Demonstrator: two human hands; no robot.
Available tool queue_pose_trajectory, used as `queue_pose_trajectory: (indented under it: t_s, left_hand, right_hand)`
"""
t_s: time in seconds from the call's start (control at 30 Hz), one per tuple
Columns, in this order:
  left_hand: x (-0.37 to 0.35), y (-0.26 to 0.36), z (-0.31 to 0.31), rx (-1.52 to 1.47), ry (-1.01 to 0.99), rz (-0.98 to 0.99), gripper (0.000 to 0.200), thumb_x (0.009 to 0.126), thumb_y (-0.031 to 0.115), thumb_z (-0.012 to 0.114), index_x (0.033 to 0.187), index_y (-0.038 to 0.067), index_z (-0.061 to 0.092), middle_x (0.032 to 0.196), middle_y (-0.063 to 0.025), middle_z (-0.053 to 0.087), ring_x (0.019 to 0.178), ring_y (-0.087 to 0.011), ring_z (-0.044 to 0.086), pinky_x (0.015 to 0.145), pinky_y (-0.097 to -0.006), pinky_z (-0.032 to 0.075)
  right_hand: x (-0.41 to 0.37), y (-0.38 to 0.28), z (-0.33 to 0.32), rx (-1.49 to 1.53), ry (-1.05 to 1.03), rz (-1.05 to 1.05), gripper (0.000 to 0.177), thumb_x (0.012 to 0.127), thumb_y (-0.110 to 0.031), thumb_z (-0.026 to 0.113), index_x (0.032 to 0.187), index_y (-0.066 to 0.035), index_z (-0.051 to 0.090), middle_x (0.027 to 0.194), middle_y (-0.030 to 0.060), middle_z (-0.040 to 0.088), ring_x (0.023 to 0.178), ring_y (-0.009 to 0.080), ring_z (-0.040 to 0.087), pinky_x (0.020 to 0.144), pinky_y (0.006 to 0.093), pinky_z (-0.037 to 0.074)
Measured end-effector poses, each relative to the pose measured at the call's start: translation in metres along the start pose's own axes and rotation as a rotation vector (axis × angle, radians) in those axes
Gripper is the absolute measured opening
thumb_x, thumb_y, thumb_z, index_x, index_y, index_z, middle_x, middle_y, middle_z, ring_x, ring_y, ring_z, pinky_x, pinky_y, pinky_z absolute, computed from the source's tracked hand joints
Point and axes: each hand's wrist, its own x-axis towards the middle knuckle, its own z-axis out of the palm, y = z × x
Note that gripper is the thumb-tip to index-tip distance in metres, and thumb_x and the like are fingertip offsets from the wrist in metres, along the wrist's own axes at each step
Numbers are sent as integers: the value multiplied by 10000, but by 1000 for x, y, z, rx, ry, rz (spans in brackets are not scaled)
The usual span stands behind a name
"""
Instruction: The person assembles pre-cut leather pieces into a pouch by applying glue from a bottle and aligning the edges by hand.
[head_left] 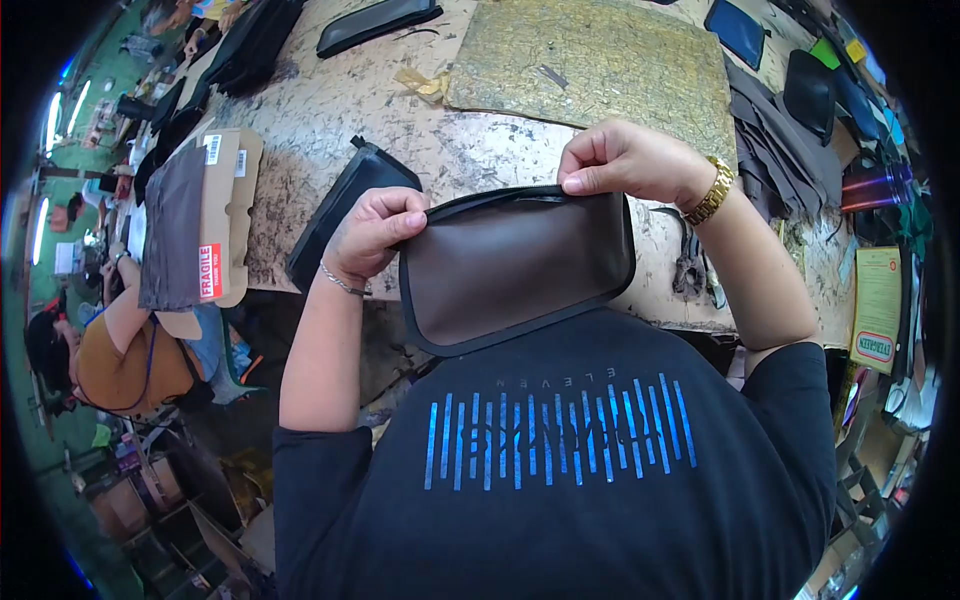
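Observation:
A dark brown zippered pouch (520, 265) with black edging hangs upright between my hands at the table's near edge, close to my shirt. My left hand (378, 232) pinches its upper left corner, thumb on the front. With thumb and fingers closed, my right hand (608, 160) grips the zipper edge near the upper right. The zipper (490, 197) runs along the top between them; whether a puller is under my right fingers is hidden. Just behind my left hand lies a black pouch (350, 200) on the table.
A worn yellowish board (590, 60) covers the table's far middle. Dark fabric pieces (775, 140) are heaped at right. On the left sits a cardboard piece (236, 200) with a red "FRAGILE" label. More pouches (380, 22) lie at the back. A person in orange-brown (130, 365) is at left.

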Motion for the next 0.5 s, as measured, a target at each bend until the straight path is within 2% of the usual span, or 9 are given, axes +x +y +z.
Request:
queue_pose_trajectory:
  t_s: [0.13,0.23,0.3,0.33,0.37,0.43,0.47,0.5]
  left_hand:
    - [2,-2,1,3,-39,-69,252,725,230,685,675,70,497,654,57,457,596,-30,392,546,-174,312]
    - [12,-1,14,95,62,-202,208,695,177,708,726,64,536,708,37,531,645,-28,467,590,-174,380]
    - [16,-8,12,143,83,-234,140,721,125,674,752,60,555,732,28,557,673,-32,500,617,-176,405]
    - [17,-15,9,86,128,-269,112,738,117,654,753,59,560,728,31,556,672,-32,503,622,-175,406]
    - [17,-23,6,31,173,-303,86,755,108,633,753,57,564,723,33,555,672,-33,506,626,-173,407]
    - [17,-40,5,5,220,-297,68,794,112,585,761,52,580,721,29,564,655,-41,517,616,-181,422]
    - [16,-45,6,-54,289,-338,92,807,130,569,767,50,587,723,21,572,641,-48,520,603,-188,429]
    - [15,-50,7,-115,360,-380,119,821,149,553,773,48,594,724,14,580,627,-55,522,590,-194,436]
  right_hand:
    - [1,9,1,-75,5,5,178,841,-184,555,775,-19,568,651,-70,485,627,29,402,593,192,353]
    - [5,20,1,-51,-2,45,186,799,-210,612,825,-35,555,643,-65,450,619,38,375,569,198,337]
    - [6,19,8,-205,20,25,271,737,-233,676,889,-55,539,656,-51,440,614,56,370,555,205,331]
    - [8,19,12,-348,71,23,348,686,-236,711,926,-66,525,658,-15,442,618,95,409,564,234,355]
    - [10,21,16,-348,69,24,348,686,-236,711,926,-66,525,658,-15,442,618,95,409,564,234,355]
    - [15,34,27,-378,204,-24,341,684,-220,703,928,-62,525,681,33,468,665,140,470,611,260,393]
    - [19,46,32,-436,281,-173,287,690,-181,682,905,-63,532,740,73,502,732,197,517,676,290,423]
    - [22,50,35,-435,276,-174,287,690,-181,682,905,-63,532,740,73,502,732,197,517,676,290,423]
